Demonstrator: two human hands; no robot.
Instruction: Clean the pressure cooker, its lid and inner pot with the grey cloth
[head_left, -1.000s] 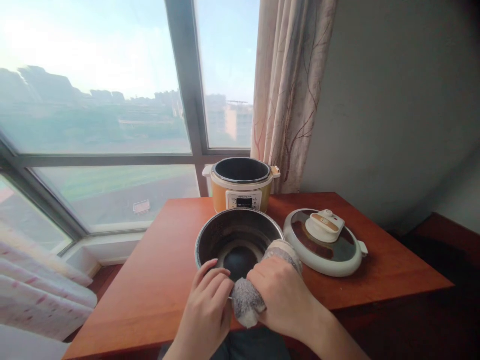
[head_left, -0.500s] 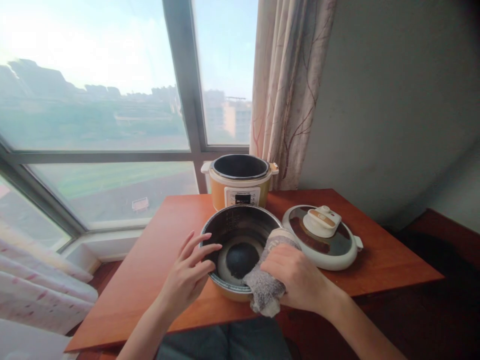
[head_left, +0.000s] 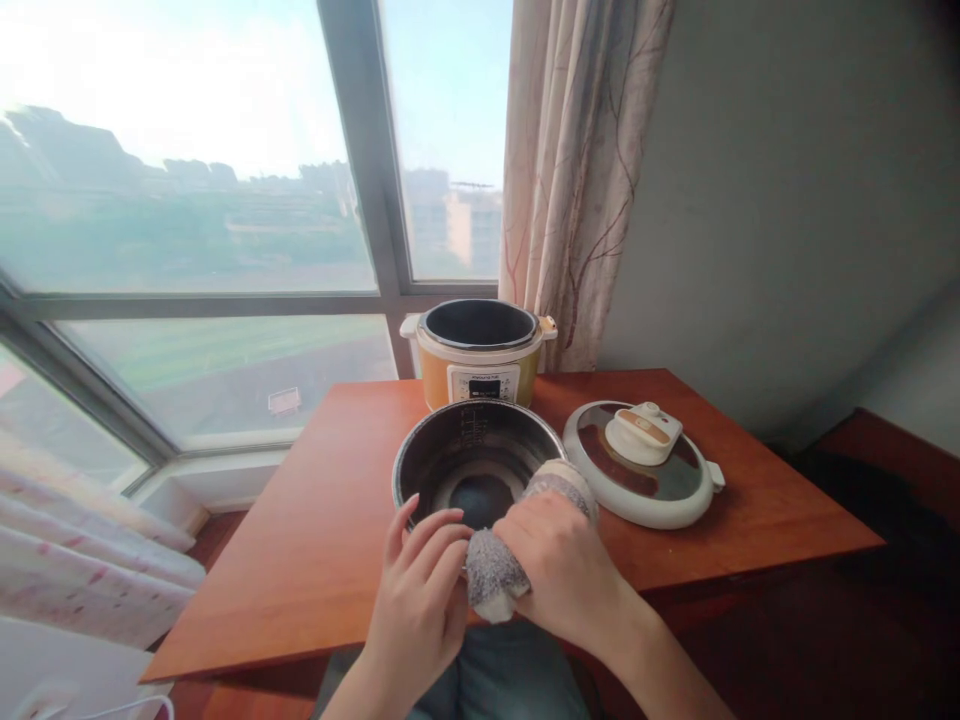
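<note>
Pot: inner pot of dark metal, round and deep, with measuring marks down its far inside wall and a paler ring around a dark centre at the bottom; it stands upright near the near edge of the table, about midway along it.
Cloth: grey speckled cloth, bunched up, draped over the near right rim of the pot and hanging down outside it.
Right hand: right hand is closed around the cloth, pressing it against the pot's rim.
Left hand: left hand has its fingers slightly spread and curled, the tips resting on the near rim of the pot, just beside the cloth; it grips nothing fully.
Edges: the pot sits close to the near edge, with both wrists coming in over that edge.
Open room: bare wood runs from the pot to the left edge and the near left corner.
Right side: round lid with a white knob lies flat, just beside the pot, taking most of the right half.
Far edge: orange cooker base stands open just behind the pot, against the window.
Behind: patterned curtain hangs at the far right, next to the cooker base.
</note>
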